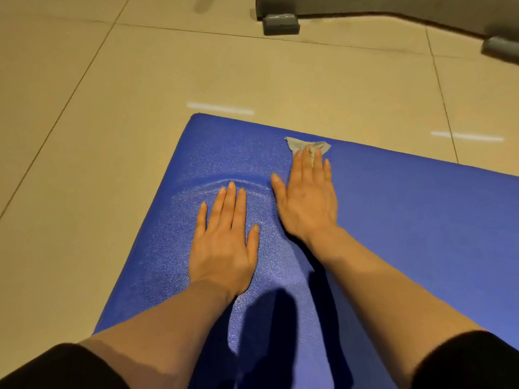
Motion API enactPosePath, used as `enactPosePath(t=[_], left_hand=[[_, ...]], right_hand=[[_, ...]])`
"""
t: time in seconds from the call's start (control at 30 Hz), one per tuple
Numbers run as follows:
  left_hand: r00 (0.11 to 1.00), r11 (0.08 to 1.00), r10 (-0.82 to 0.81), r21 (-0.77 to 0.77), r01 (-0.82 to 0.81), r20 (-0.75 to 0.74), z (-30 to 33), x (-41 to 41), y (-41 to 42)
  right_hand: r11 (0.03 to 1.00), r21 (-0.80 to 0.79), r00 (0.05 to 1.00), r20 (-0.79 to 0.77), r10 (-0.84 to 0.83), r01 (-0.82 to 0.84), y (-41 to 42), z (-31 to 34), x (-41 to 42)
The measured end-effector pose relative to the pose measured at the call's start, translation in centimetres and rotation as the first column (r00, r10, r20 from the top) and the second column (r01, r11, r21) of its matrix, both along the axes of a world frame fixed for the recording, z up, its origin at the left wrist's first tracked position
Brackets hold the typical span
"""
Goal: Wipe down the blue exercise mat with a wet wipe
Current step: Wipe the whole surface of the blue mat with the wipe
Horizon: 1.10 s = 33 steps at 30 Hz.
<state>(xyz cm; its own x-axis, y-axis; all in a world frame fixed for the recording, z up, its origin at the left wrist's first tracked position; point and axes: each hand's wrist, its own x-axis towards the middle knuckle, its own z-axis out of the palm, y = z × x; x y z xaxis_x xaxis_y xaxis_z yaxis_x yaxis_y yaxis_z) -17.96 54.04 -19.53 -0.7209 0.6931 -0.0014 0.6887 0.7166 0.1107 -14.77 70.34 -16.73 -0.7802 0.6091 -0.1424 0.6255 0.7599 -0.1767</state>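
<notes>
1. Flat and spread, the right hand presses the wet wipe against the blue exercise mat with straight fingers. The wipe bunches under and just beyond the fingertips; nothing curls round it, though a fold of it may ride up between two fingers, which is hard to tell at this angle.

2. Beside it, the left hand lies palm down on the mat with fingers straight and slightly apart, holding nothing. Judging by its placement, it pins the mat so the wiping stroke does not drag the mat across the smooth floor, and it bears some of the person's weight as they lean forward.

3. The wipe sits near the mat's far edge, close to the far left corner, so this pass looks aimed at the outer border.

4. The mat is a thick sheet with a fine pebbled grain. It dimples under the left palm, which suggests soft foam. A pale sheen around both hands reads as moisture.

5. The wipe is thin, greyish and crumpled into an irregular wedge.

6. Glossy beige tiles with thin dark joints make up the floor. Two grey blocks sit on it, well beyond the mat.
</notes>
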Motion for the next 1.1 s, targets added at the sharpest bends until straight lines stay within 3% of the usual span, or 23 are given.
enactPosePath(t=[0.13,0.23,0.37,0.5,0.6,0.7,0.83,0.93,1.1], left_hand=[[1.000,1.000,0.006,-0.024,-0.006,0.003,-0.1,0.2,-0.2],[1.000,1.000,-0.002,-0.015,0.002,0.011,0.1,0.3,0.1],[1.000,1.000,-0.001,-0.011,0.002,0.014,0.3,0.2,0.0],[0.999,1.000,0.001,0.007,-0.002,0.035,0.4,0.3,0.2],[1.000,1.000,0.001,0.003,-0.001,0.026,0.3,0.2,0.1],[0.999,1.000,0.000,-0.006,0.001,0.038,0.4,0.4,0.1],[0.998,1.000,-0.001,-0.008,0.001,0.058,0.6,0.4,0.3],[0.999,1.000,0.004,0.001,-0.004,0.052,0.5,0.1,0.3],[0.998,1.000,0.006,-0.007,-0.005,0.061,0.5,0.1,-0.1]], right_hand=[[0.979,-0.172,0.994,-0.031,0.102,-0.105,-3.6,0.0,-2.6],[0.954,-0.201,0.974,-0.081,0.210,-0.223,-2.5,0.0,-1.4],[0.948,-0.151,0.943,-0.230,0.242,-0.280,-1.1,0.3,0.7],[0.981,0.125,0.904,-0.386,0.184,-0.146,-1.3,0.3,0.7],[0.973,-0.005,0.959,-0.173,0.226,-0.230,-2.1,0.1,-0.6],[0.947,0.004,0.946,-0.051,0.321,-0.321,-1.9,-0.9,0.3],[0.948,0.131,0.944,-0.129,0.305,-0.289,-0.2,-1.7,4.4],[0.986,-0.013,0.976,-0.139,0.166,-0.169,-2.3,-1.3,3.8],[0.930,-0.153,0.938,-0.157,0.310,-0.333,-3.5,-0.8,2.1]])
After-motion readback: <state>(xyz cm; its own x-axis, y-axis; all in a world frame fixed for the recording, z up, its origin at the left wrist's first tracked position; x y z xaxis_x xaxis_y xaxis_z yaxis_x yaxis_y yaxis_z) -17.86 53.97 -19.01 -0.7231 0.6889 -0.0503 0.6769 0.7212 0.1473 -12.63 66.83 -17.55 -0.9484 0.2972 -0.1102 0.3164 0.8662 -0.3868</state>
